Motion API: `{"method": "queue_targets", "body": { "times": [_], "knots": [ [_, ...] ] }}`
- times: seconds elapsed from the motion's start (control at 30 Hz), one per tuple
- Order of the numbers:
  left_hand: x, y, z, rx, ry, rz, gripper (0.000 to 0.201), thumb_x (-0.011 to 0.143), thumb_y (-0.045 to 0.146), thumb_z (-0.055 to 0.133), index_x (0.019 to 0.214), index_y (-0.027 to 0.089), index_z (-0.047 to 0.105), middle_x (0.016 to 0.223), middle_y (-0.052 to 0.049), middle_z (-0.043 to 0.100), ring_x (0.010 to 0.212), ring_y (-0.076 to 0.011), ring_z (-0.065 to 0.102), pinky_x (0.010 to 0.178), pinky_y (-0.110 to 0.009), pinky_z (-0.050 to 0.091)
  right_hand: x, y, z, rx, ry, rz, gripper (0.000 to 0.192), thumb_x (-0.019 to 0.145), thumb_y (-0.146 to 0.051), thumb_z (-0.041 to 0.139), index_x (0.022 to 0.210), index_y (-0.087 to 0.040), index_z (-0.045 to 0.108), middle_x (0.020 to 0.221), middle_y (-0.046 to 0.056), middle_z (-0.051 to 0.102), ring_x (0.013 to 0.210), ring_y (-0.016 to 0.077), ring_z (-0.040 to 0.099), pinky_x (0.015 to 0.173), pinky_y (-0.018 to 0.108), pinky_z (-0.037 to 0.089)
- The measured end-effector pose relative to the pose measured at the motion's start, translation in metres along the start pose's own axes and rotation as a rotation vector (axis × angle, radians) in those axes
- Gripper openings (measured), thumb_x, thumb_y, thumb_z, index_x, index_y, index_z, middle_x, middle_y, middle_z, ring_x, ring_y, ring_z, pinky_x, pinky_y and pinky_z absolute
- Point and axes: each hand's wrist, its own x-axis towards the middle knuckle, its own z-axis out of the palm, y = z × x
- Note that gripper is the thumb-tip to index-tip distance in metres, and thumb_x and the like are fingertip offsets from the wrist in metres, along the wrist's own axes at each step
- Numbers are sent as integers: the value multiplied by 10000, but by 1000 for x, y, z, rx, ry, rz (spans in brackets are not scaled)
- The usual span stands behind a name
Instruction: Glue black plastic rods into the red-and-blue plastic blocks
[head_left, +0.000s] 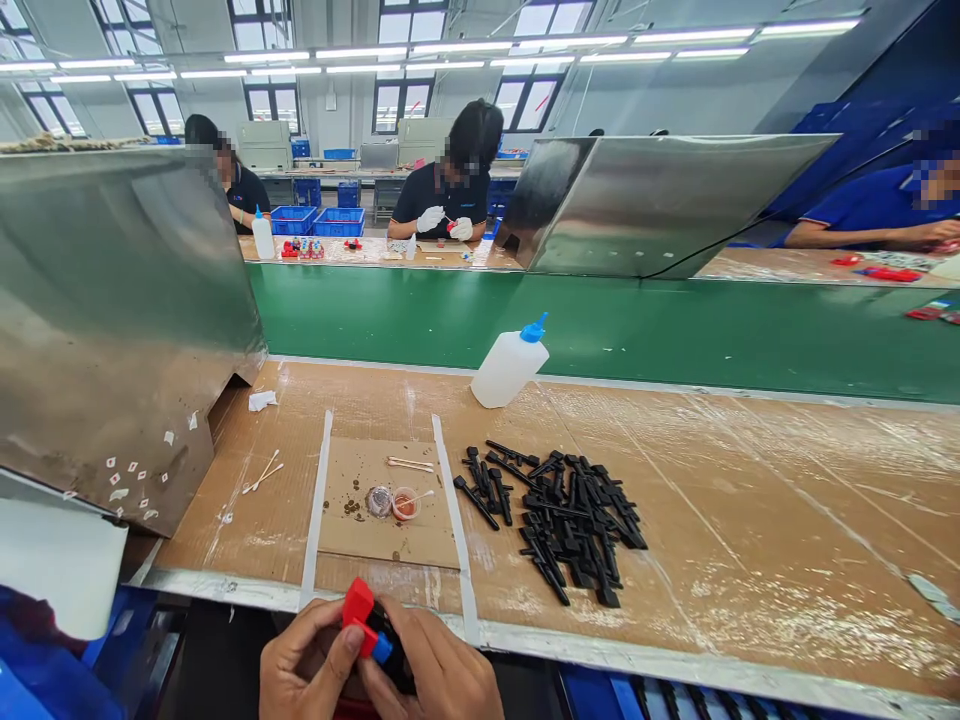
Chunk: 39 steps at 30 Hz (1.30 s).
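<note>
At the table's front edge, my left hand (307, 660) pinches a small red, black and blue plastic piece (358, 603) between thumb and fingers. My right hand (442, 662) closes round the black side of the same piece, covering much of it, so its exact kind is unclear. Just beyond my hands lies a cardboard pad (352, 540) between white tape strips. On it are a small pot of silvery stuff (379, 501), a pot of reddish stuff (406, 504) with a cotton swab (418, 498) across it, and more cotton swabs (409, 463). Brown specks dot the pad.
A pile of black gun-shaped plastic parts (577, 515) lies right of the pad. Behind it stands a white squeeze bottle (510, 370) with a blue nozzle. A metal panel (112, 330) rises at left. Across the green belt (600, 320), a gloved person (439, 195) works.
</note>
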Motion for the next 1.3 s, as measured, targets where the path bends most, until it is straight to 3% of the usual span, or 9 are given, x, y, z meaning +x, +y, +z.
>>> {"method": "queue_targets", "body": {
  "times": [0.23,0.4,0.5,0.6,0.73,0.97,1.07,1.2,1.3],
  "knots": [
    [7,5,-6,-45,-144,-116,408,569,469,916,832,172,816,678,-50,750,629,-185,687,629,-237,555,-7,3,0,52,-148,-20,365,1069,-358,321,842,-193,554,616,-4,618,509,156,631,473,273,426],
    [6,5,-8,-4,-179,-22,274,650,399,888,806,188,808,744,-60,756,671,-183,695,636,-227,555,-7,2,4,73,-125,-2,381,1070,-304,278,812,-203,540,606,-4,624,505,151,636,483,262,411],
    [9,6,-8,8,-213,-49,351,682,423,866,965,226,800,827,-59,776,741,-196,714,707,-247,571,-3,1,3,48,-139,39,373,1061,-351,314,796,-214,538,577,-19,625,462,148,628,458,263,386],
    [14,7,-10,146,-265,74,302,742,422,816,961,214,807,820,-55,755,758,-189,694,739,-237,555,-3,2,2,38,-164,48,311,1030,-365,375,802,-220,530,571,-28,627,452,145,629,450,262,368],
    [17,3,-11,313,-243,141,240,793,421,757,830,186,788,751,-48,725,712,-193,670,697,-237,540,-5,1,7,-21,-178,116,240,1001,-412,423,924,-210,529,635,-21,653,517,169,668,468,270,383],
    [15,-4,-12,440,-163,248,244,780,445,753,781,203,785,700,-33,715,662,-186,643,639,-221,515,3,-4,13,-197,-122,52,488,1072,-497,119,993,-178,480,594,-11,662,444,184,657,421,307,355],
    [15,-1,-12,458,-184,291,199,786,410,756,755,215,783,678,-22,706,647,-173,626,632,-208,499,6,-2,11,-205,-126,1,500,1071,-498,93,932,-192,464,539,-24,636,396,178,631,393,318,318],
    [14,1,-9,396,-175,199,231,758,441,783,749,211,788,703,-23,731,656,-174,648,641,-202,513,7,1,8,-195,-148,2,520,1070,-491,72,900,-210,475,512,-39,612,381,177,616,398,318,302],
    [12,0,-8,267,-118,110,263,710,458,822,779,206,800,735,-24,756,695,-188,683,685,-209,536,6,1,3,-135,-167,50,472,1067,-510,167,894,-223,499,620,-20,648,491,176,661,439,294,355]
  ]
}}
